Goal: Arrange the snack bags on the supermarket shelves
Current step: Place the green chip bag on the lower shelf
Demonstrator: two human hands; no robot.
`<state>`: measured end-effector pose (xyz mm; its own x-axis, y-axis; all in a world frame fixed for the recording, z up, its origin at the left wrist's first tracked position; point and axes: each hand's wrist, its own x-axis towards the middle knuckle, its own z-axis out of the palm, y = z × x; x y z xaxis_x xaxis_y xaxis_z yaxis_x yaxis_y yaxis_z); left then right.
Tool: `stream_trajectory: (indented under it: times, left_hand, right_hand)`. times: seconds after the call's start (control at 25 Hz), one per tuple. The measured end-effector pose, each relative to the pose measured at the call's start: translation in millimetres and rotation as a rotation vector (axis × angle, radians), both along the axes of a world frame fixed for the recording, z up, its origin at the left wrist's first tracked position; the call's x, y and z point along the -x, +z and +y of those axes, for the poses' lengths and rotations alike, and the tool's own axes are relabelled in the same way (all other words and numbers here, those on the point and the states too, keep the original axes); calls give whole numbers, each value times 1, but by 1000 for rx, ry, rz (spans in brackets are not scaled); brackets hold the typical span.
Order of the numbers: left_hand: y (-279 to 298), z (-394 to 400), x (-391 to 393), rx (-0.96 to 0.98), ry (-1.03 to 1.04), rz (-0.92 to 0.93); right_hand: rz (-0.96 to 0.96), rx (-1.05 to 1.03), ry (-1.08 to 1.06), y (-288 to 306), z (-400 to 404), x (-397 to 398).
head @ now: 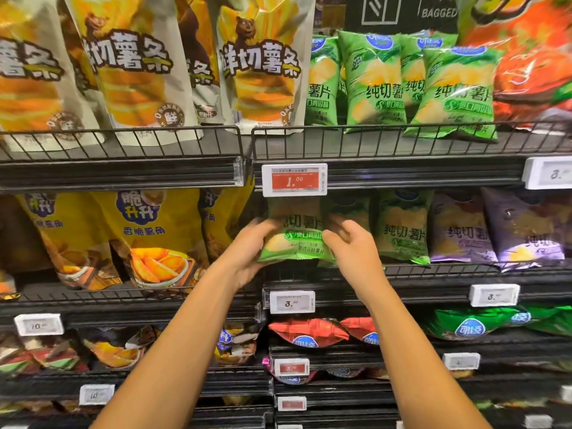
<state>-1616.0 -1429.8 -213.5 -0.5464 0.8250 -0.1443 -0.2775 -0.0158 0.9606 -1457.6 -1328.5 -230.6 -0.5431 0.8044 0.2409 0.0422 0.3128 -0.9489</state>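
Fingers (263, 226) of the left hand (247, 252) wrap the lower left side of a green chip bag (294, 233), thumb across its front, holding it upright at the front edge of the middle shelf (464, 270). On the other side, the right hand (349, 243) sits with fingers loosely curled against the bag's right edge; whether they actually pinch it is hard to tell, as blur hides the contact. Just beside it to the right stands another green bag (402, 227), then purple bags (461, 230). A red price tag (294, 180) hangs above.

Risk from here: the bag looks poised on the wire rail (433, 267), so letting go early could tip it forward off the shelf. Pushing it rightward could also topple its neighbour.
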Motion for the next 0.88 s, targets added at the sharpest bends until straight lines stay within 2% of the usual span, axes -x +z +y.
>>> stream_trajectory:
  times: [0.12,0.24,0.36,0.52,0.72,0.88]
  left_hand:
    - [-2,11,14,17,53,120]
    - [-13,16,25,170,110,294]
    - [-24,13,28,315,25,440]
    - [-38,9,31,342,-15,494]
    - [-43,4,31,308,-54,469]
    - [-48,2,35,298,-74,434]
  right_hand:
    - [-84,-27,22,4,10,18]
    - [-204,-8,32,-3,17,28]
    - [-264,-22,-11,-11,20,29]
    - [-337,-68,8,-17,14,26]
    - [-280,-131,-14,-25,3,14]
    - [-46,-130,-85,-40,-26,-15]
